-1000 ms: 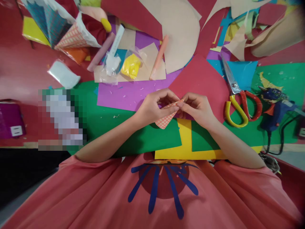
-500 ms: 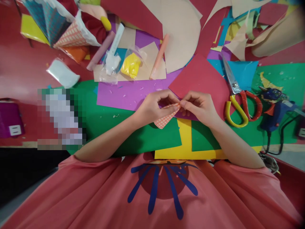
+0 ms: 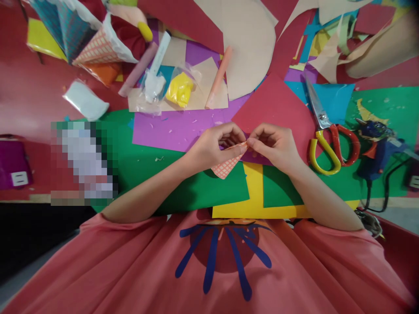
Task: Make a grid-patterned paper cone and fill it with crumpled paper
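A small piece of paper [image 3: 224, 168] with an orange-and-white grid pattern tapers to a point at its upper right. My left hand [image 3: 218, 144] pinches it between thumb and fingers, covering much of it. At the tapered tip, the thumb and fingers of my right hand [image 3: 273, 146] are closed on the same paper. The fingertips of both hands almost meet there. Beneath them lie a purple sheet [image 3: 160, 131], a red sheet [image 3: 278, 102] and green sheets [image 3: 196, 192].
Scissors [image 3: 324, 131] and a blue glue gun [image 3: 376, 157] with a cord lie to the right. Paper cones [image 3: 101, 46], wrapped yellow clay [image 3: 180, 89], a white packet [image 3: 85, 100] and an orange stick [image 3: 219, 78] lie farther back. A purple box [image 3: 15, 161] is far left.
Almost nothing differs. The free end of the patterned paper has tilted slightly downward, and my fingers have shifted a little at its tip.
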Motion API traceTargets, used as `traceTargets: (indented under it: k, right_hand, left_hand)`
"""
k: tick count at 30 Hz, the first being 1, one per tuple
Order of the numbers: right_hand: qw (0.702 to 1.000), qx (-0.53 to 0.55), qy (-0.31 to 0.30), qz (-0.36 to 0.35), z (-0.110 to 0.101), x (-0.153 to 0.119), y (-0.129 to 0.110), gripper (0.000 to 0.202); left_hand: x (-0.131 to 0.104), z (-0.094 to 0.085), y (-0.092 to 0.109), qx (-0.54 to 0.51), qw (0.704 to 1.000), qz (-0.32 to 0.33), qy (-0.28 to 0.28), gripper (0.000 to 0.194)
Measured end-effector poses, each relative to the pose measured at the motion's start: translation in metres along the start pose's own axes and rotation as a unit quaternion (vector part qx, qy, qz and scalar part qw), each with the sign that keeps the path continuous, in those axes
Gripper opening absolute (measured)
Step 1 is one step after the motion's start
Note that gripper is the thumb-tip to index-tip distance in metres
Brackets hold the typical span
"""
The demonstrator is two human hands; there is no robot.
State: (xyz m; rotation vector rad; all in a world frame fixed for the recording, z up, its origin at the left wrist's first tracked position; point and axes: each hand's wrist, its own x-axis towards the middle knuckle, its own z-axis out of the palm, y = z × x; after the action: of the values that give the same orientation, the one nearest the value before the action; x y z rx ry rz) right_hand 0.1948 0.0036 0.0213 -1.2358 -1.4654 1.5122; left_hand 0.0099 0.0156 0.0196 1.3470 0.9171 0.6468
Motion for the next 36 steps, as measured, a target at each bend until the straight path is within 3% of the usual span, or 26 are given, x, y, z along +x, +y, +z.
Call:
traceTargets:
  k: [5,11,15,19,25,30,36]
  right_hand:
    - [0.999,0.014,-0.014,0.027,0.003,-0.002,0.000,0.021]
    - [0.994,0.076,-0.034,0.075,0.004,-0.003,0.000,0.027]
    - [0.993,0.103,0.024,0.057,-0.001,0.000,0.001,0.026]
    - [0.995,0.075,0.051,0.051,-0.002,0.001,0.000,0.045]
    - [0.999,-0.027,-0.021,-0.008,0.006,-0.003,0.000,0.043]
    - [0.998,-0.044,-0.040,-0.022,0.010,-0.004,0.004,0.039]
    - [0.999,-0.014,-0.042,-0.014,0.008,-0.003,0.002,0.039]
  left_hand:
    - [0.000,-0.001,0.001,-0.003,0.998,-0.053,-0.033,0.029]
    - [0.000,0.000,0.001,0.012,0.998,-0.049,-0.040,0.026]
    - [0.001,0.000,0.001,0.015,0.998,-0.056,-0.021,0.021]
    - [0.001,0.000,-0.001,-0.001,0.999,-0.036,0.016,0.022]
    - [0.002,-0.003,-0.002,-0.024,0.996,0.014,0.089,0.019]
    - [0.000,-0.001,-0.002,-0.075,0.994,-0.031,0.078,0.023]
    - [0.000,-0.001,-0.002,-0.013,0.997,0.000,0.080,0.033]
